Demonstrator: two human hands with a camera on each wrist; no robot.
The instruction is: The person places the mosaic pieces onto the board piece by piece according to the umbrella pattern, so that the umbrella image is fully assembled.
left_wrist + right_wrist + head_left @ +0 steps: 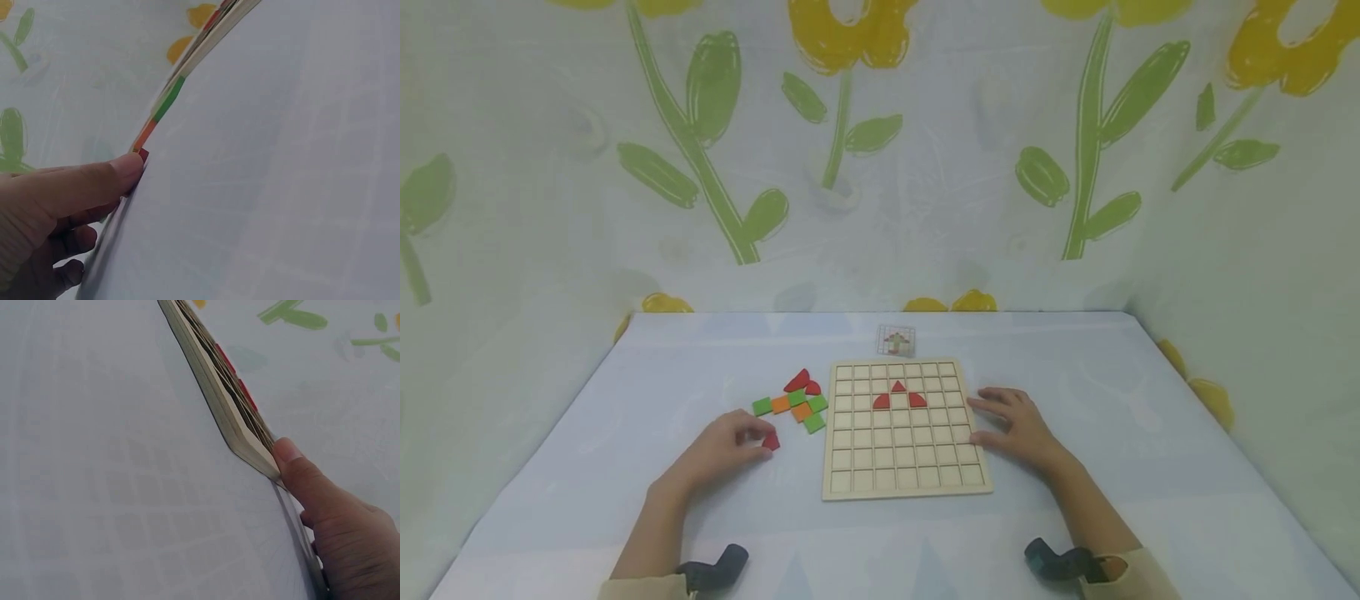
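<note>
My left hand [730, 446] pinches a small red piece [771, 442] between thumb and fingers, low over the table left of the board. In the left wrist view, the thumb covers most of that red piece [144, 155]. Fingertips of my right hand [1018, 427] touch the right edge of the wooden grid board [907, 498]; the right wrist view shows the thumb [287, 450] at its corner. Near the top of the grid lie a red triangle [898, 387] and two red quarter-circles, one left [882, 402] and one right [917, 400] below it.
Left of the board lie several green squares [814, 422], two orange squares [780, 404] and red curved pieces [797, 381]. A small pattern card [896, 341] with a printed grid lies behind the board. A flowered cloth wall [940, 208] rises behind the table.
</note>
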